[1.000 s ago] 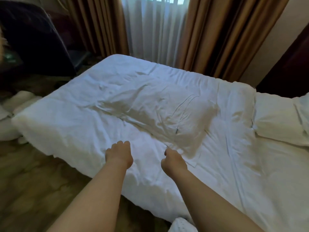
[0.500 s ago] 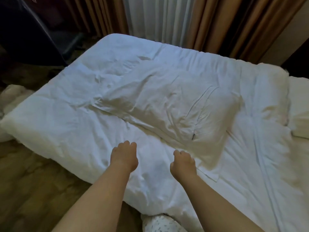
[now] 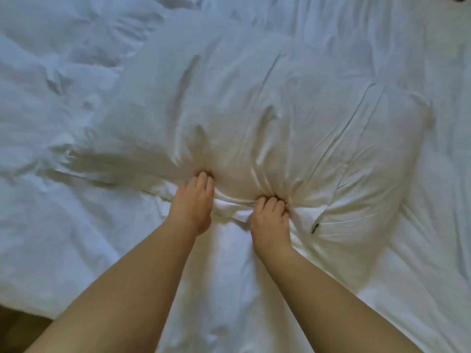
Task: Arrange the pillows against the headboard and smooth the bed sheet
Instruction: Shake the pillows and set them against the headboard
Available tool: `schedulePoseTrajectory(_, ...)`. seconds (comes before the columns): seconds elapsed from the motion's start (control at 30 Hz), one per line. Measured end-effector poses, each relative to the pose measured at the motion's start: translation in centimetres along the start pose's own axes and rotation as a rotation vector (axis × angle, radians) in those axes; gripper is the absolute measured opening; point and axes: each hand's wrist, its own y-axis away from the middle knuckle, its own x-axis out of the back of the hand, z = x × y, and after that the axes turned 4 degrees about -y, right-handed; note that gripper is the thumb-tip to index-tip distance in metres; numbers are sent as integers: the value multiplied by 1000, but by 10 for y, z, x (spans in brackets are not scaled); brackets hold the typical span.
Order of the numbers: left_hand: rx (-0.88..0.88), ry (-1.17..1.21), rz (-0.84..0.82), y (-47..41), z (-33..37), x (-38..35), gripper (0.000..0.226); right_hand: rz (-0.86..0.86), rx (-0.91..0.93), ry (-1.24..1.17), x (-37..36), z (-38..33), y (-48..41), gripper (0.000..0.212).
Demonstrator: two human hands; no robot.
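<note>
Pillow (image 3: 254, 110) on the bed (image 3: 63, 250), left hand (image 3: 192, 207) and right hand (image 3: 270, 222) side by side gripping its near edge, tag (image 3: 315, 228) just right of them, floor (image 3: 17, 329) at near left.

matt creased cloth pillow (image 3: 254, 118), wrinkled cloth sheet (image 3: 63, 225)

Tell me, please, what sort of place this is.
Most likely a bedroom, seen from beside a bed: a rumpled white bed sheet fills the view, a soft white pillow lies on it, and the left hand and right hand grip the pillow's near edge.
</note>
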Motion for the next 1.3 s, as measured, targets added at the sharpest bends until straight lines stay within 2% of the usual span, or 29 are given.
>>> schedulePoseTrajectory(0.07, -34, -94, 43, -14, 2, -10, 67, -24, 14, 67, -7, -1, -9, 40)
schedulePoseTrajectory(0.13, -86, -137, 131, -27, 3, -13, 39, -29, 10, 150, -6, 0, -17, 50)
schedulePoseTrajectory(0.17, -103, -157, 179, -33, 3, -13, 25, -13, 26, 160, -7, 0, -22, 48)
schedulePoseTrajectory(0.23, -121, -161, 246, -42, 4, -10, 12, -26, 47, 99, 1, -2, -27, 26)
schedulePoseTrajectory(0.27, -130, -155, 242, -42, 3, -3, 11, -44, 18, 34, 11, -1, -29, 15)
schedulePoseTrajectory(0.3, -120, -149, 211, -40, 1, 5, 13, -60, -26, -30, 19, 0, -28, 17)
schedulePoseTrajectory(0.37, -73, -132, 90, -31, -5, 18, 23, -121, -51, -162, 32, -2, -23, 31)
schedulePoseTrajectory(0.43, -79, -66, 64, -19, -12, 31, 28, -184, -76, -202, 48, -5, -14, 38)
schedulePoseTrajectory(0.6, -130, -32, 208, 32, -27, 75, 28, -132, -260, -429, 104, 3, 23, 42)
schedulePoseTrajectory(0.7, -125, 14, 274, 76, -34, 95, 25, -52, -324, -535, 136, 8, 60, 42)
schedulePoseTrajectory(0.87, -106, 191, 379, 179, -40, 106, 22, 66, -351, -553, 171, -6, 163, 35)
schedulePoseTrajectory(0.97, -94, 288, 495, 245, -46, 124, 19, 230, -367, -567, 190, -17, 230, 24)
schedulePoseTrajectory(1.17, -134, 403, 811, 340, -70, 181, 17, 683, -382, -683, 240, -31, 335, 28)
schedulePoseTrajectory(1.3, -178, 510, 1010, 380, -74, 205, 20, 828, -404, -674, 266, -30, 376, 32)
